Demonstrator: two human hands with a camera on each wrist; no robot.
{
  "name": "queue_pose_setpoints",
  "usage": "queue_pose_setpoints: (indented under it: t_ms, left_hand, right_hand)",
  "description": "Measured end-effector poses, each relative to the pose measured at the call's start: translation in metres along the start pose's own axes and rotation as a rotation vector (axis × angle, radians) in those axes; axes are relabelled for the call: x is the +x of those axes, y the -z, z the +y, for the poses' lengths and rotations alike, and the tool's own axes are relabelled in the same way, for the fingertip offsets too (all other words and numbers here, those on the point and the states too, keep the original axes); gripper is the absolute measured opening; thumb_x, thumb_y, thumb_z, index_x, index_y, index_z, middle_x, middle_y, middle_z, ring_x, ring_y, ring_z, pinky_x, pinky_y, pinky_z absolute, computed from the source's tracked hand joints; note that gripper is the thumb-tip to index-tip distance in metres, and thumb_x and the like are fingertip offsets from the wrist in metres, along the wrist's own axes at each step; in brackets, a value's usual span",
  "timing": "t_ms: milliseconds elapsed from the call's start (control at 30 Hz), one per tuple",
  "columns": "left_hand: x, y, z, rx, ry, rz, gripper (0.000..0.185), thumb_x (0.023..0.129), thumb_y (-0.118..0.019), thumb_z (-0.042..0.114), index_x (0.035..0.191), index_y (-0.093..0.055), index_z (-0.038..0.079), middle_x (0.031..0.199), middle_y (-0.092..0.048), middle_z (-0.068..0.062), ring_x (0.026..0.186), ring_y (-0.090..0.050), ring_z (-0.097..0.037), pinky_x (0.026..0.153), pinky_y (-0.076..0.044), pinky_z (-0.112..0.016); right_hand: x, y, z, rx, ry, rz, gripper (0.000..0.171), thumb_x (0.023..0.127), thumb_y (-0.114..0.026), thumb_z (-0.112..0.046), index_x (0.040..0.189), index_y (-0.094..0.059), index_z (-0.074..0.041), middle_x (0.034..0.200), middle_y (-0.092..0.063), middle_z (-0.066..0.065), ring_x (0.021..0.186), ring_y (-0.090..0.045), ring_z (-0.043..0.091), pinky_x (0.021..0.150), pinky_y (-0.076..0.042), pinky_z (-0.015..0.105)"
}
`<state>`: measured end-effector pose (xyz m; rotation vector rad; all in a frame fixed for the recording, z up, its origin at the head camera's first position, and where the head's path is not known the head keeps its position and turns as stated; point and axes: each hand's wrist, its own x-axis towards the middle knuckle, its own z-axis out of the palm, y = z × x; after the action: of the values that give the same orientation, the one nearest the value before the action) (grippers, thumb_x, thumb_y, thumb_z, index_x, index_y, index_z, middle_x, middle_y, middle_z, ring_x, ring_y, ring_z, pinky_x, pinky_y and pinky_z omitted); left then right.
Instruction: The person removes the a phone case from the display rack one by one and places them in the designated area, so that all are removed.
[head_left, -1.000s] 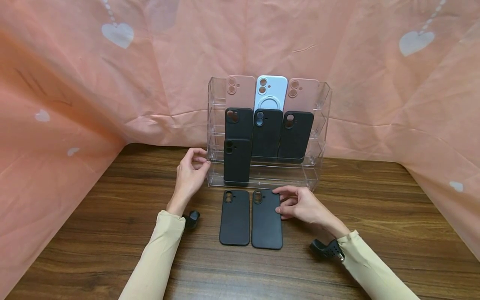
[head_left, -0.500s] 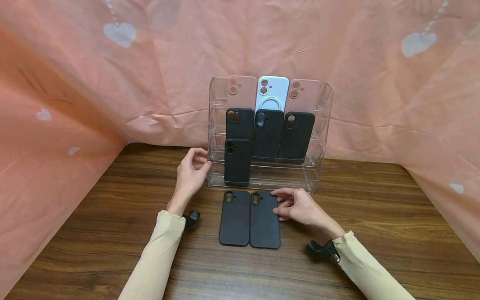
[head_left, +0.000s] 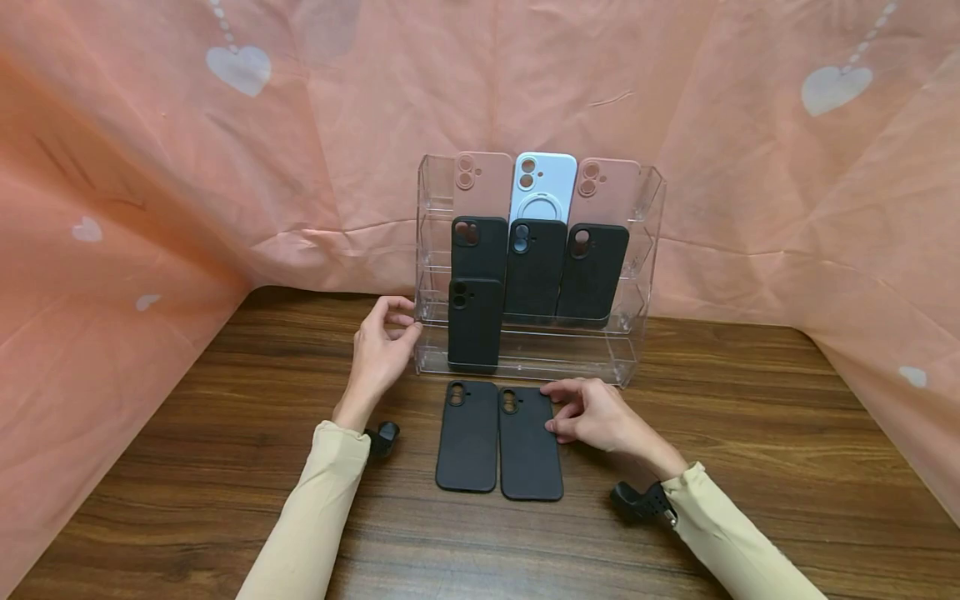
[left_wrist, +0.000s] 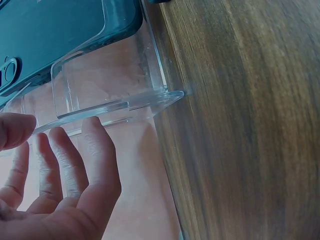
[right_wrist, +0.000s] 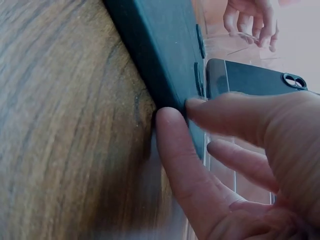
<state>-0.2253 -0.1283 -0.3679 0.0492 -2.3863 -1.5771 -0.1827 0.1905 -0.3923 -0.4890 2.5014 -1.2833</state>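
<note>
Two black phone cases lie side by side on the table in the head view, the left case (head_left: 467,437) and the right case (head_left: 531,446), which sits slightly askew. My right hand (head_left: 596,417) pinches the right case at its upper right edge; the right wrist view shows fingertips (right_wrist: 170,116) at the edge of that case (right_wrist: 155,45). Behind the cases stands a clear tiered display stand (head_left: 562,358). At its left side wall my left hand (head_left: 382,342) rests its fingertips; in the left wrist view the spread fingers (left_wrist: 102,155) meet the transparent panel (left_wrist: 100,107).
A black case (head_left: 475,333) stands at the left of the stand's lowest tier. Three black cases (head_left: 534,271) fill the tier above. Over them are two pink cases (head_left: 611,196) and a white one (head_left: 547,179). Pink cloth (head_left: 727,183) hangs behind the wooden table (head_left: 750,417).
My right hand has shifted the right case a little left and toward me, narrowing the gap to the left case, which has moved slightly left. My left hand stays at the stand.
</note>
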Motion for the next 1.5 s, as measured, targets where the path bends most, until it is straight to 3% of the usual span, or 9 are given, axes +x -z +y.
queue_pose_setpoints:
  t_ms: [267,633,833,1100,1333,1500]
  left_hand:
    - [0.0,0.0,0.001,-0.014,-0.001,-0.008,0.027,0.093,-0.069,0.013,0.12,-0.063,0.015,0.106,-0.071,-0.013,0.093,-0.076,-0.03,0.062,-0.056,-0.022]
    - [0.0,0.001,0.001,0.0,-0.006,-0.006,0.027,0.094,-0.068,0.014,0.12,-0.063,0.015,0.106,-0.071,-0.013,0.093,-0.076,-0.028,0.065,-0.055,-0.022]
    - [0.001,0.001,0.0,-0.002,-0.004,-0.006,0.027,0.094,-0.068,0.013,0.12,-0.063,0.015,0.106,-0.071,-0.013,0.093,-0.076,-0.027,0.064,-0.055,-0.022]
    - [0.001,0.0,0.002,-0.009,0.001,-0.005,0.027,0.094,-0.068,0.013,0.12,-0.063,0.016,0.106,-0.07,-0.013,0.091,-0.076,-0.026,0.063,-0.055,-0.022]
    - [0.002,-0.001,0.002,-0.012,-0.005,-0.006,0.027,0.094,-0.068,0.013,0.12,-0.063,0.015,0.106,-0.07,-0.013,0.09,-0.076,-0.027,0.062,-0.055,-0.022]
    - [0.0,0.001,0.0,0.009,-0.004,-0.006,0.027,0.094,-0.068,0.013,0.12,-0.063,0.015,0.105,-0.071,-0.013,0.093,-0.076,-0.027,0.067,-0.054,-0.023]
  right_hand:
    - [0.0,-0.002,-0.003,-0.005,-0.034,0.025,0.045,0.088,-0.071,0.002,0.132,-0.063,0.003,0.103,-0.077,0.017,0.074,-0.072,0.012,0.063,-0.063,0.027]
    - [0.002,-0.004,-0.006,0.016,-0.085,0.027,0.042,0.09,-0.071,0.001,0.131,-0.063,0.004,0.083,-0.077,0.01,0.071,-0.072,0.014,0.062,-0.064,0.029]
    - [0.001,-0.004,-0.007,0.031,-0.101,0.037,0.041,0.09,-0.068,0.004,0.131,-0.064,0.004,0.087,-0.078,0.011,0.074,-0.072,0.013,0.063,-0.064,0.029]
    - [0.001,-0.005,-0.01,0.039,-0.127,0.068,0.041,0.089,-0.07,0.002,0.13,-0.065,0.003,0.105,-0.076,0.018,0.073,-0.072,0.013,0.062,-0.064,0.03]
    - [0.001,0.001,-0.012,-0.011,-0.05,0.114,0.03,0.094,-0.068,-0.004,0.124,-0.068,-0.001,0.116,-0.071,0.02,0.077,-0.071,0.015,0.059,-0.063,0.03]
    - [0.003,0.004,-0.018,0.009,0.059,0.2,0.026,0.096,-0.065,-0.002,0.121,-0.069,-0.001,0.102,-0.073,0.018,0.08,-0.073,0.025,0.06,-0.063,0.032]
